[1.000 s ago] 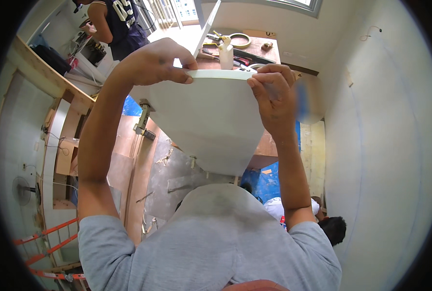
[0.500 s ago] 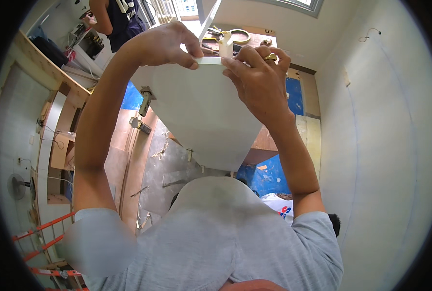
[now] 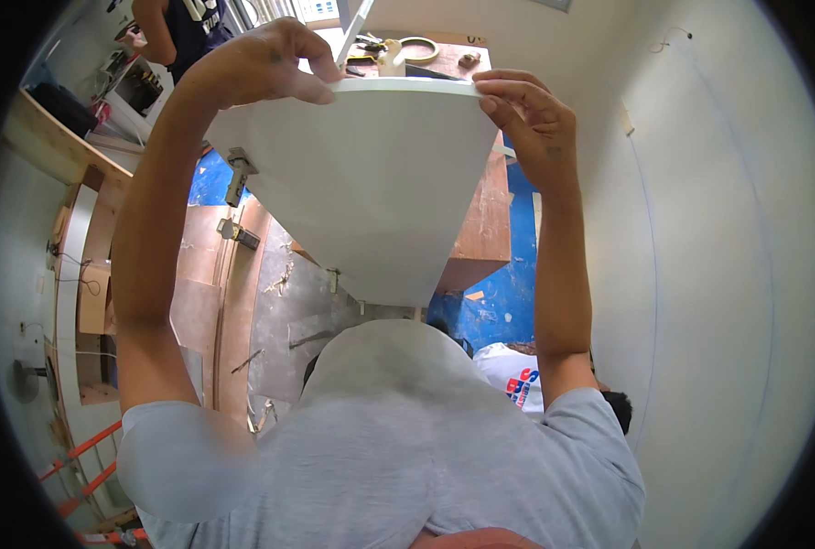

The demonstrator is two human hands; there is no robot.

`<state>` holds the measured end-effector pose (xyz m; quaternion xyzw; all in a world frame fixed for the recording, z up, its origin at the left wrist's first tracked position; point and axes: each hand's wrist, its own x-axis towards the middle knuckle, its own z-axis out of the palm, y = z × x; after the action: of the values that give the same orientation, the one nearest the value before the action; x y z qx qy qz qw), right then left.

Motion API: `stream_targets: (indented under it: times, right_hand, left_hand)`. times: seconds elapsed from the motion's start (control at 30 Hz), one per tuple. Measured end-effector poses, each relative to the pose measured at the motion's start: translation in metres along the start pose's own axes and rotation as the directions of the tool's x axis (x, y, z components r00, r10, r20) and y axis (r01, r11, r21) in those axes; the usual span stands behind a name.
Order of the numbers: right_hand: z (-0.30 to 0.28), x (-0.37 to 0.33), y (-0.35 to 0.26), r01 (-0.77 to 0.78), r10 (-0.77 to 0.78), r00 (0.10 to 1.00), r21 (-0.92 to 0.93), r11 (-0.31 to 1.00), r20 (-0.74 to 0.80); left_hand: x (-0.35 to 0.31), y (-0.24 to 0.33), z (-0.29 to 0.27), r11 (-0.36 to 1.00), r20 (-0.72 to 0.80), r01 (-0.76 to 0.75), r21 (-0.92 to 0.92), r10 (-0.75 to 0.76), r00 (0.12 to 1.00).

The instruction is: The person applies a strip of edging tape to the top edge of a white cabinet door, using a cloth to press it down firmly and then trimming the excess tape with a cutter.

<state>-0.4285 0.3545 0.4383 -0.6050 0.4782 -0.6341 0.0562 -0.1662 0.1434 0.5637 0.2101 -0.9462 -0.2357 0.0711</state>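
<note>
A large white panel [image 3: 361,183] stands in front of my body, its far edge raised between my hands. Along that edge runs a thin white edging strip [image 3: 407,85], and a loose length of it [image 3: 356,29] rises beyond my left fingers. My left hand [image 3: 265,69] is closed in a pinch on the strip toward the edge's left part. At the right corner, my right hand [image 3: 545,128] pinches the strip against the panel, thumb on the near face. A metal hinge [image 3: 238,174] is fixed to the panel's left side, with another hinge [image 3: 334,279] lower down.
Beyond the panel, a wooden worktop [image 3: 462,55] carries a tape roll [image 3: 419,48] and hand tools. A person [image 3: 183,32] stands at the far left. Blue sheeting [image 3: 494,306] covers floor at right, beside a plywood box [image 3: 480,220]. An orange ladder [image 3: 82,453] is at lower left.
My right hand has slid rightward along the panel's edge to its corner, away from my left hand. The left hand keeps its pinch, and the whole view has shifted a little.
</note>
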Motion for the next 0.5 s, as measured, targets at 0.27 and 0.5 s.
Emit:
stream_targets:
  times: [0.27,0.5]
  right_hand:
    - [0.014,-0.023,0.007,-0.022,0.062,0.990,0.291,0.956,-0.127]
    - [0.058,-0.026,-0.006,-0.244,0.286,0.870,0.155,0.957,-0.402]
  left_hand:
    - [0.001,0.000,-0.001,0.995,0.043,-0.016,0.100,0.012,0.999]
    - [0.003,-0.003,-0.008,0.999,0.124,-0.007,0.035,0.003,0.992]
